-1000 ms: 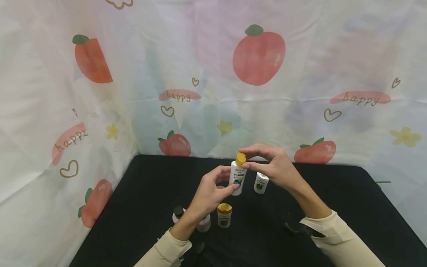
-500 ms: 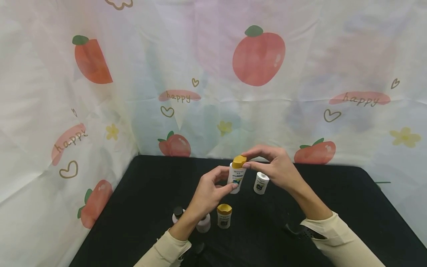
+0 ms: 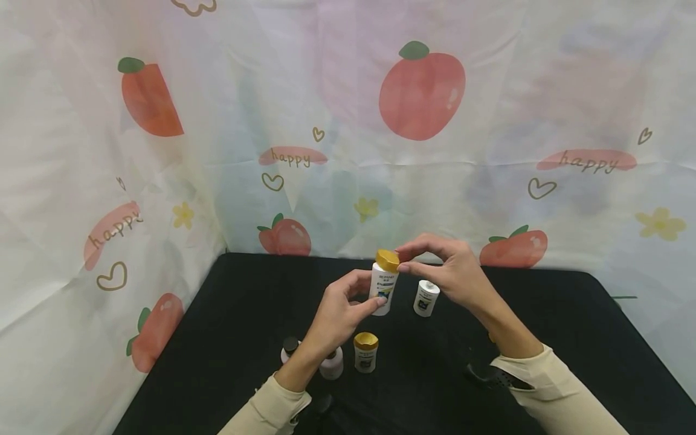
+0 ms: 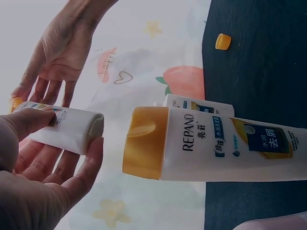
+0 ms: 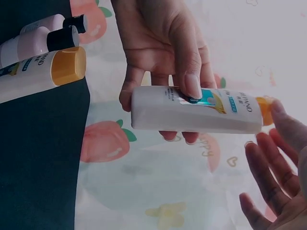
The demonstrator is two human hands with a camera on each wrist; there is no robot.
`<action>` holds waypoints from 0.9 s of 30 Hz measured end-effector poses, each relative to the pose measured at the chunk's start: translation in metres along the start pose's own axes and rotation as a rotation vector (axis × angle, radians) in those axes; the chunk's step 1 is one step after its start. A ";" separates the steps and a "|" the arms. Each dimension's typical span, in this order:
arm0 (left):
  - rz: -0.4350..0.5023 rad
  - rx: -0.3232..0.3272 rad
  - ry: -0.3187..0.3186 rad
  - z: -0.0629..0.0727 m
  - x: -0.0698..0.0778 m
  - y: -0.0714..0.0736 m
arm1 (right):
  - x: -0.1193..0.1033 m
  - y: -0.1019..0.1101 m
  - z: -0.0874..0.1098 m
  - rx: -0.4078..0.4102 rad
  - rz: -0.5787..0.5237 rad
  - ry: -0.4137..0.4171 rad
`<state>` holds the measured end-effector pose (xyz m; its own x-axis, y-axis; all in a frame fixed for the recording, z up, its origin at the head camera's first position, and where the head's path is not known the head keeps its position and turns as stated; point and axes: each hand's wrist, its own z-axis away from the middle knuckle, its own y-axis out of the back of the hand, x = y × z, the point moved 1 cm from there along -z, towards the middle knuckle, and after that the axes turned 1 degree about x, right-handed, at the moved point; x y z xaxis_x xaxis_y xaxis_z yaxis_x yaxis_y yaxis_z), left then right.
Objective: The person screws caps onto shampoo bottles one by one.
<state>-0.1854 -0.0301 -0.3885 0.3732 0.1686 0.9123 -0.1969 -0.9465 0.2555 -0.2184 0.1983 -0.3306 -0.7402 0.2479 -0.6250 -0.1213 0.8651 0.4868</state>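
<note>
A white shampoo bottle [image 3: 383, 289] with a yellow cap [image 3: 387, 260] is held nearly upright above the table. My left hand [image 3: 338, 308] grips the bottle's body, its thumb across the front label and the other fingers behind. At the cap's right edge, my right hand [image 3: 448, 269] pinches with thumb and index finger. In the right wrist view the thumb lies against the cap [image 5: 265, 110], while the other right fingers spread below. A second yellow-capped shampoo bottle [image 3: 365, 352] stands nearer on the table. Behind the hands stands a white bottle [image 3: 426, 298] without its yellow cap.
Two pale pink bottles with black caps, one [image 3: 331, 365] right and one [image 3: 290, 349] left, are partly hidden by my left forearm. A loose yellow cap [image 4: 223, 41] lies on the black table [image 3: 244, 302]. Fruit-printed cloth [image 3: 348, 90] hangs behind and at the left.
The cap has turned on the held bottle between the right fingers. Bottle and left hand have shifted slightly left. The standing bottles have not moved.
</note>
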 end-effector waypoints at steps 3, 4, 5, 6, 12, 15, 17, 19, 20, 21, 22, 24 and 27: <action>0.012 -0.011 -0.008 0.000 0.001 -0.001 | 0.000 -0.002 -0.001 -0.015 -0.015 -0.008; 0.019 -0.015 -0.012 0.000 0.002 -0.002 | 0.000 -0.003 -0.001 -0.021 -0.023 -0.012; 0.025 -0.020 -0.015 0.000 0.002 -0.002 | 0.000 -0.004 -0.001 -0.024 -0.024 -0.017; 0.029 -0.025 -0.018 0.000 0.002 -0.003 | 0.000 -0.005 -0.001 -0.027 -0.020 -0.021; 0.021 -0.032 -0.031 0.001 0.002 -0.004 | -0.002 -0.008 -0.001 -0.025 0.009 -0.066; -0.003 -0.012 -0.026 0.000 0.001 -0.002 | -0.003 -0.007 0.000 -0.027 0.032 -0.095; -0.024 0.004 -0.022 0.000 0.002 0.000 | -0.003 -0.005 0.001 -0.032 0.043 -0.108; -0.033 0.013 -0.015 -0.001 0.002 0.002 | -0.004 -0.004 0.000 -0.036 0.051 -0.106; -0.036 0.015 -0.012 -0.001 0.003 0.003 | -0.004 -0.003 0.000 -0.038 0.051 -0.100; -0.037 0.016 -0.009 -0.001 0.003 0.003 | -0.004 -0.003 0.000 -0.041 0.050 -0.091; -0.037 0.015 -0.007 -0.001 0.003 0.004 | -0.003 -0.003 -0.001 -0.042 0.050 -0.078; -0.037 0.014 -0.004 -0.002 0.003 0.004 | -0.002 -0.002 -0.001 -0.044 0.046 -0.053; -0.043 0.010 -0.007 -0.002 0.003 0.004 | 0.000 0.000 -0.002 -0.043 0.028 -0.028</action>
<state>-0.1872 -0.0332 -0.3844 0.3880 0.2076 0.8980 -0.1710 -0.9412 0.2915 -0.2195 0.1972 -0.3296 -0.7250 0.2845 -0.6272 -0.1296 0.8381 0.5300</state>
